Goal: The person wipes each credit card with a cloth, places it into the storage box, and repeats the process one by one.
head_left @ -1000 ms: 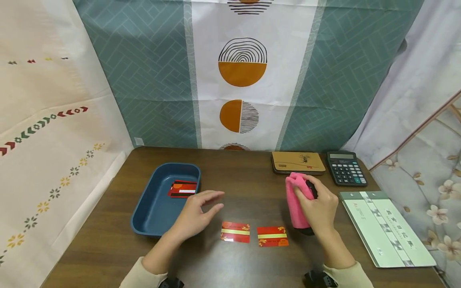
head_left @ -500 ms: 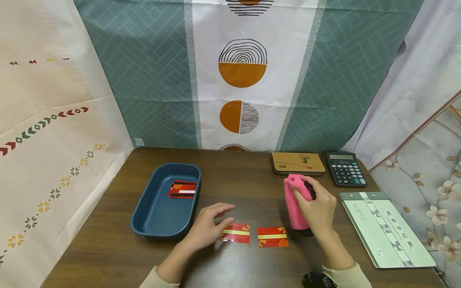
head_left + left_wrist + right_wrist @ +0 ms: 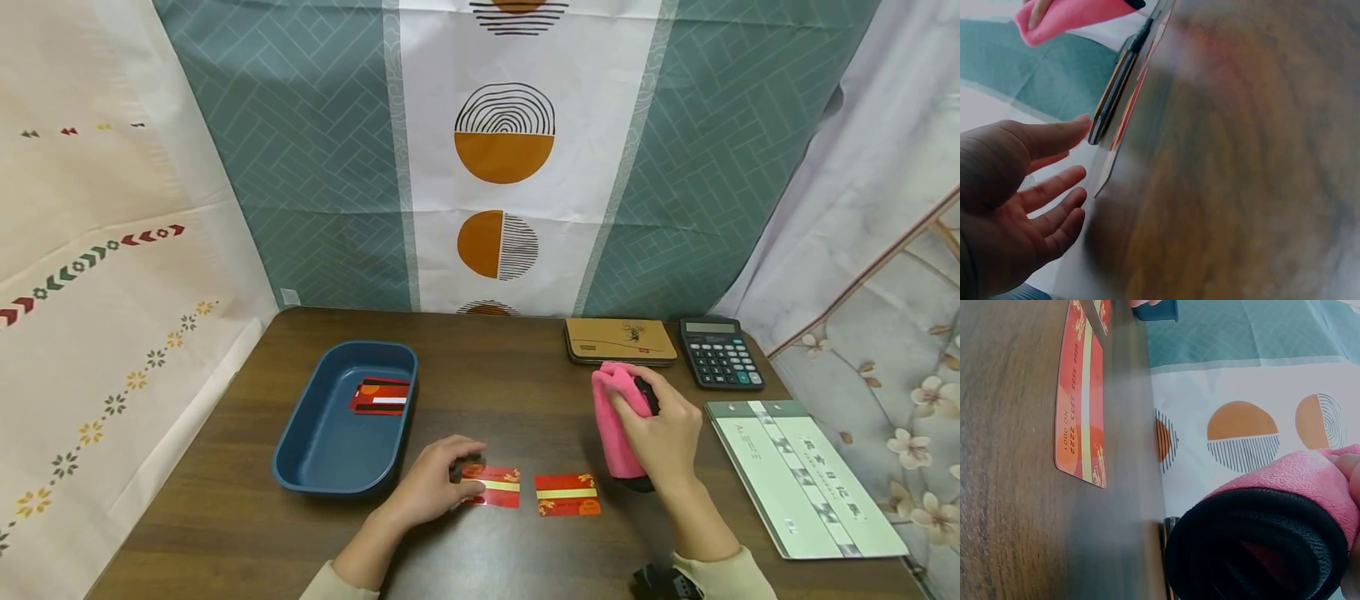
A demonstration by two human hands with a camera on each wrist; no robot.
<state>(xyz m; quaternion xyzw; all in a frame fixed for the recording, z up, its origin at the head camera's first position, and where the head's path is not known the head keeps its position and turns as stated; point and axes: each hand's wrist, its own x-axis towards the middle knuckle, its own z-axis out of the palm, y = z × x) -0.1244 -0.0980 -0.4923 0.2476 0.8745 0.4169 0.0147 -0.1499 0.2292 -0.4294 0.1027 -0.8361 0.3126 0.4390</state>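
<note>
My left hand (image 3: 433,485) reaches over the left red card (image 3: 501,486), its thumb and fingertips around the card's left end. Its fingers look relaxed and bent, and I cannot tell whether they touch the card. To the right lies a second red card (image 3: 567,504) with a yellow stripe; the right wrist view shows a number printed on such a card (image 3: 1079,419). My right hand (image 3: 666,429) grips a folded pink cloth (image 3: 615,417) with a black edge, held upright right of the cards. The rolled cloth end (image 3: 1291,475) fills the right wrist view's lower right.
Left of my hands stands a blue tray (image 3: 330,454) with red cards (image 3: 384,392) inside. At the back right are a tan flat box (image 3: 617,337) and a black calculator (image 3: 723,360). A pale green account book (image 3: 806,483) lies at the right table edge.
My left hand has moved right and down from beside the tray to the left card's end. The right hand with the cloth has stayed nearly still.
</note>
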